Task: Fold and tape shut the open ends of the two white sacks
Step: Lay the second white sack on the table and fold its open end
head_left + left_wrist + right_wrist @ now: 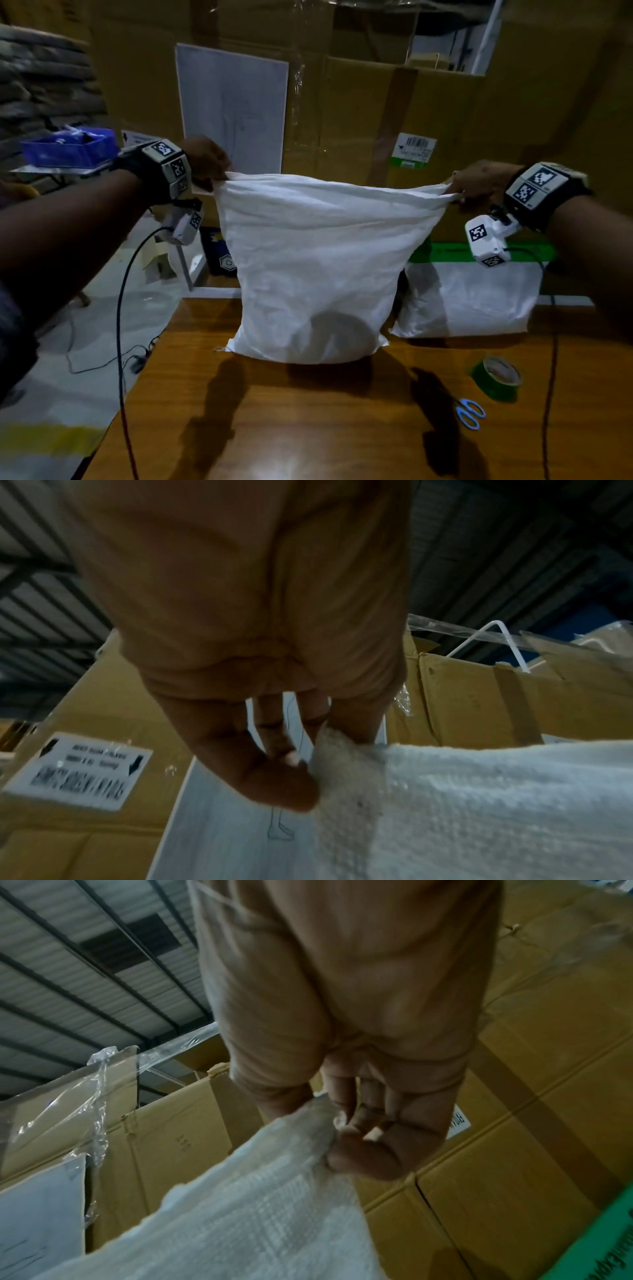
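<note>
second sack [469, 301] partly hidden; label [78, 771] blurred

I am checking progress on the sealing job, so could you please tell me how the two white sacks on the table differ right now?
The near sack is held upright, the left hand and right hand pinching its top corners; the far sack is untouched behind it. The near sack's top is unfolded and bare; the far sack's top carries a green tape strip. Both are white, woven and rest on the wooden table.
</note>
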The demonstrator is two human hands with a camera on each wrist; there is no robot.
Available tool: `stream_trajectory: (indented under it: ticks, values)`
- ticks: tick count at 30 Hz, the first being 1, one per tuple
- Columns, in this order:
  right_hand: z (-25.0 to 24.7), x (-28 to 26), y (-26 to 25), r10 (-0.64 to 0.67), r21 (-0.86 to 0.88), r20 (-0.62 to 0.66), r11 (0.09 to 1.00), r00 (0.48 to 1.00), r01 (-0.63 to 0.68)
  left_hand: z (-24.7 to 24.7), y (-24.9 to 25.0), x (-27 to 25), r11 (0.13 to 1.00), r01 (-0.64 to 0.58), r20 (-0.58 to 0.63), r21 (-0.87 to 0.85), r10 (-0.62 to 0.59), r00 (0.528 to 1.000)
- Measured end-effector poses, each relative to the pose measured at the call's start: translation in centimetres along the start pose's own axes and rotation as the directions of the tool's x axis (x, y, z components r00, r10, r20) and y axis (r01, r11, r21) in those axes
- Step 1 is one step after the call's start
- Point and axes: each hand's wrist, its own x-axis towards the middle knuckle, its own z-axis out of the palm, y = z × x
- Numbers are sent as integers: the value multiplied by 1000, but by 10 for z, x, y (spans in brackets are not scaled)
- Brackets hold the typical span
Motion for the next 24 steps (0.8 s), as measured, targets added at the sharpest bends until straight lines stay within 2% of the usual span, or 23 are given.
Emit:
stream_trajectory:
  ticks: [3, 7, 10, 15, 18, 20, 24]
  values:
    - [-6, 2, -5, 51, -4, 19, 999, 999, -51, -15, 5, 2, 997, -45, -13, 55, 46, 999]
    - [-14, -6, -13, 68, -14, 25, 998, 997, -67, -31, 11, 2, 996, -79, 5, 29, 79, 997]
    - [-18, -13, -12, 8, 8, 81, 1000, 997, -9, -35, 10, 0, 992, -122, -10, 38, 122, 992]
    - [-18, -31, -17, -113, 158, 58, 982, 992, 102, -33, 8, 3, 974, -200, -119, 104, 212, 970]
    - [-21, -29, -21, -97, 120, 30, 989, 995, 92, -36, 10, 6, 988, -154, -95, -17, 151, 984]
    - [-23, -26, -22, -82, 163, 19, 984, 996, 78, -38, 11, 8, 991, -114, -68, -73, 109, 992]
    - [-19, -26, -25, -74, 170, 15, 983, 997, 71, -30, 11, 12, 983, -76, -160, -170, 49, 986]
